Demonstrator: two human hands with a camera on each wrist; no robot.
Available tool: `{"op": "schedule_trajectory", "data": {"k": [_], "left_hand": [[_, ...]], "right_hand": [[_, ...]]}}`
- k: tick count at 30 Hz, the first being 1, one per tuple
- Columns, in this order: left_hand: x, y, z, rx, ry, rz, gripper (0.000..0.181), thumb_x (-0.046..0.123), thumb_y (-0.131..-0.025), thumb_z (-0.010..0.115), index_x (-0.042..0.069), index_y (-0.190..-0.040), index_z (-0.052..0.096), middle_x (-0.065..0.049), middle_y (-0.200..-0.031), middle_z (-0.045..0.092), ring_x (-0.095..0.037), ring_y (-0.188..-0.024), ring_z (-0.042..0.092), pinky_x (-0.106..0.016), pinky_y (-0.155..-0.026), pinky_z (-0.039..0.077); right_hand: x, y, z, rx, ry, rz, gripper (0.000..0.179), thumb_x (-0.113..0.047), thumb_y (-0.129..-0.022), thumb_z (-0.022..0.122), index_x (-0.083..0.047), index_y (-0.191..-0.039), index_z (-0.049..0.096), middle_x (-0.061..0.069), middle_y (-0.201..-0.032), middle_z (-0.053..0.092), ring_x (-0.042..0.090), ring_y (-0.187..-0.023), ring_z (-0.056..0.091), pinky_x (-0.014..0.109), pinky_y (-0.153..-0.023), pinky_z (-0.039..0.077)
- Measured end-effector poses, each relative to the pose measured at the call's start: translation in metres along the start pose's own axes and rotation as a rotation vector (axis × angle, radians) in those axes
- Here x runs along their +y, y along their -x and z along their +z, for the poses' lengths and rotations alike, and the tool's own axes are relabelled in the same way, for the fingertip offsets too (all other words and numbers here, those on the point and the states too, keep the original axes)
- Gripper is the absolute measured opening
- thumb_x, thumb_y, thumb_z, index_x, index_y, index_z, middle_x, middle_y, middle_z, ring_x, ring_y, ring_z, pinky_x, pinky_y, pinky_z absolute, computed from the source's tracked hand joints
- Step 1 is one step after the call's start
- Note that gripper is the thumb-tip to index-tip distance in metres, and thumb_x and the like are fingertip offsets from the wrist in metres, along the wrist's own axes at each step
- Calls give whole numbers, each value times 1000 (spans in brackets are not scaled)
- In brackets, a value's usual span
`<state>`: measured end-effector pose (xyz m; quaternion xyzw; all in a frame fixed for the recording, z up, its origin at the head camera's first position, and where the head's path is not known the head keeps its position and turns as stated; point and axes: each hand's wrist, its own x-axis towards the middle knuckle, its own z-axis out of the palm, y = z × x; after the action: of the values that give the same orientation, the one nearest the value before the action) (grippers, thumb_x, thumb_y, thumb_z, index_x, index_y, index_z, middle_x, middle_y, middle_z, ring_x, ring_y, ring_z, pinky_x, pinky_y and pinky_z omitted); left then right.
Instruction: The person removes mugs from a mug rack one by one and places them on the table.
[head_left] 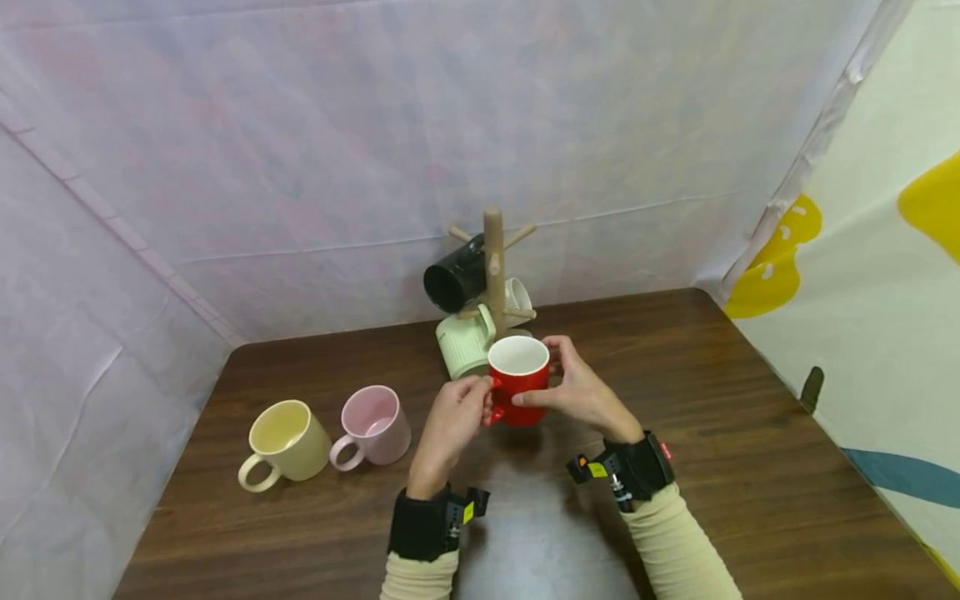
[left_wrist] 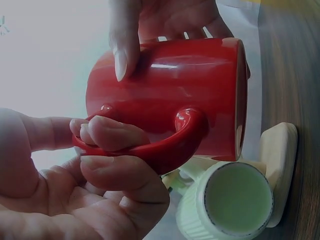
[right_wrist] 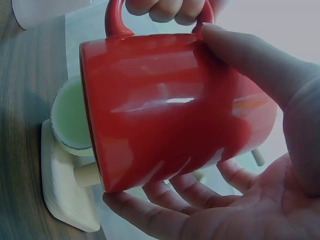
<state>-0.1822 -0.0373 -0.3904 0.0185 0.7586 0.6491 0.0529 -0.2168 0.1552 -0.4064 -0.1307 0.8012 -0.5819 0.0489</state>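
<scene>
Both hands hold a red mug [head_left: 519, 398] with a white inside, upright and raised above the table in front of a wooden mug tree [head_left: 493, 275]. My left hand [head_left: 455, 421] grips the mug's handle [left_wrist: 172, 142], its fingers curled through the loop. Around the mug's other side curls my right hand [head_left: 585, 392], thumb on the near wall and fingers behind. On the tree hang a black mug [head_left: 452, 279] at upper left, a pale green mug [head_left: 459, 343] at lower left and a white mug [head_left: 517, 298] behind the post.
To the left on the brown table [head_left: 720, 400] stand a pink mug [head_left: 386, 437] and a yellow mug [head_left: 300, 454], both upright with handles toward the lower left. White cloth [head_left: 360, 150] hangs behind the table. In the left wrist view, the tree's pale base [left_wrist: 281, 170] shows beside the green mug.
</scene>
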Motion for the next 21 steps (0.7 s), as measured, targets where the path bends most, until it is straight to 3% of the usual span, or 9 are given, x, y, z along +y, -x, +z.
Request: {"op": "schedule_trajectory", "data": {"k": [6,15,21], "left_hand": [[-1,-1,-4,-15,16,-6,34,21,-96,47,-4,-73,53,-5,-62,47,-15,-54,47,-20,-47,36],[-2,-1,-10,-22,56,-17,34,19,-95,48,-5,-71,52,-5,-60,45,-16,-55,48,-20,-49,40],[-4,-1,-15,-32,54,-16,33,17,-94,48,-5,-70,51,-8,-60,44,-19,-56,46,-23,-51,41]], "right_hand": [[0,0,0,-8,8,-19,81,-26,-64,85,-9,-126,36,15,-116,54,28,-101,55,40,-80,48],[-1,1,1,-27,34,-8,79,-34,-64,85,-14,-124,37,11,-115,54,27,-101,54,43,-81,48],[0,1,2,-50,47,-12,77,-32,-67,83,-11,-125,37,13,-114,55,28,-100,54,43,-81,48]]}}
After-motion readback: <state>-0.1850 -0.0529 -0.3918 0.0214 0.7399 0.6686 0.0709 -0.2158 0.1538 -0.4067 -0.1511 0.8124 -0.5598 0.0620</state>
